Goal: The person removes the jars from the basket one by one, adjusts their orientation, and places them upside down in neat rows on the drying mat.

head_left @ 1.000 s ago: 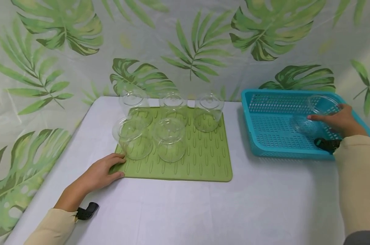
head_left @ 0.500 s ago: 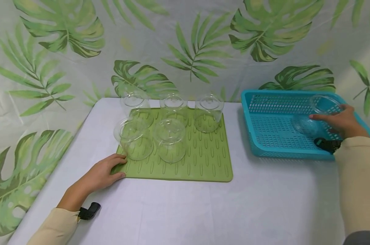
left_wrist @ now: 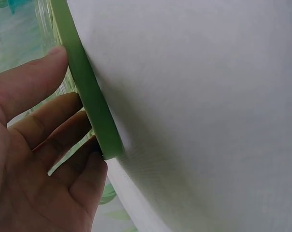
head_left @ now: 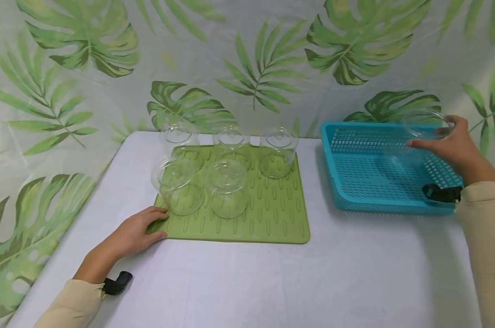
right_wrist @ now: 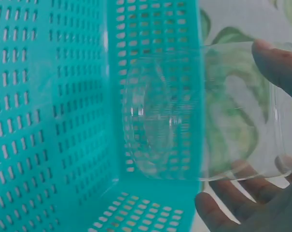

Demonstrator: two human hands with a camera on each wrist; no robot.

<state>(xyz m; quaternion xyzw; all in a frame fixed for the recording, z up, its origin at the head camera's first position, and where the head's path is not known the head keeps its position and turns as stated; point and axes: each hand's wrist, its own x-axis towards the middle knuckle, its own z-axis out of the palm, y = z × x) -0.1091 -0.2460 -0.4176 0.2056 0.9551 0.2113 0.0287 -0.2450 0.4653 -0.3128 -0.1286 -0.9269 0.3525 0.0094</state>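
Observation:
My right hand (head_left: 456, 143) grips a clear cup (head_left: 425, 124) near its rim, thumb on one side and fingers on the other. In the right wrist view, the rounded base of this cup (right_wrist: 153, 116) lies in front of the blue basket's wall. My left hand (head_left: 138, 230) rests at the near left corner of the green ridged mat (head_left: 272, 216), its thumb and fingers touching the edge (left_wrist: 90, 92). Several clear cups stand on the mat, seemingly bottom up: three in the back row, including one at the right (head_left: 278, 157), and two in front, including one (head_left: 228, 196) nearer the middle.
The blue perforated basket (head_left: 337, 200) stands at the right of the white-covered table (head_left: 239, 282), apart from the mat. A leaf-patterned cloth (head_left: 263, 59) hangs behind. Dark wrist devices are strapped to both wrists, the right one (head_left: 441, 193) over the basket's front rim.
My right hand has lifted the cup up from the basket's floor, higher and toward the back wall. The left hand and the cups on the mat have not moved.

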